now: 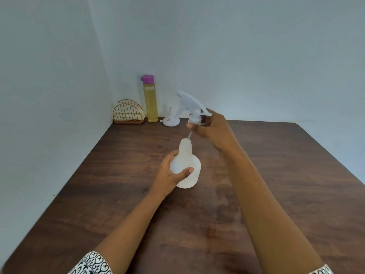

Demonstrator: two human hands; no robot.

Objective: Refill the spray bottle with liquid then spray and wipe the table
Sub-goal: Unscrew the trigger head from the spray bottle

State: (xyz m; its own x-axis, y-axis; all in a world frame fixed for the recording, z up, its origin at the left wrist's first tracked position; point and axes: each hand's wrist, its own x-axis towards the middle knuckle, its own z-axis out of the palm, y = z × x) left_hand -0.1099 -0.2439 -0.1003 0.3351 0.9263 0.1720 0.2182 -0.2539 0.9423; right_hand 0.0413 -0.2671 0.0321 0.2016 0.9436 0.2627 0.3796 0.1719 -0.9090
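- Fingers (210,120) of the right hand (213,129) pinch the spray head (192,107), held at 12 o'clock above the bottle (187,165).
- That bottle stands mid-worktop (276,175), gripped by the left hand (167,175).
- Risk: the dip tube (189,135) snagging the neck could tip it, or drip.

- I see the translucent white, round-bellied plastic spray bottle (187,167) standing upright near the middle of the dark brown wood-grain table (276,175), neck uncapped, with the left hand (169,173) gripping its belly.
- The white plastic trigger spray head (190,104) is off the bottle. The right hand (211,127) holds it tilted above the neck, nozzle pointing up and left. Its thin dip tube (189,135) reaches down to the neck, possibly just inside the opening.
- The tall clear bottle of yellowish liquid with a purple cap (150,99) stands upright at the table's back edge, nearly full.
- The small white plastic funnel (170,119) sits mouth-down just right of it, spout up.
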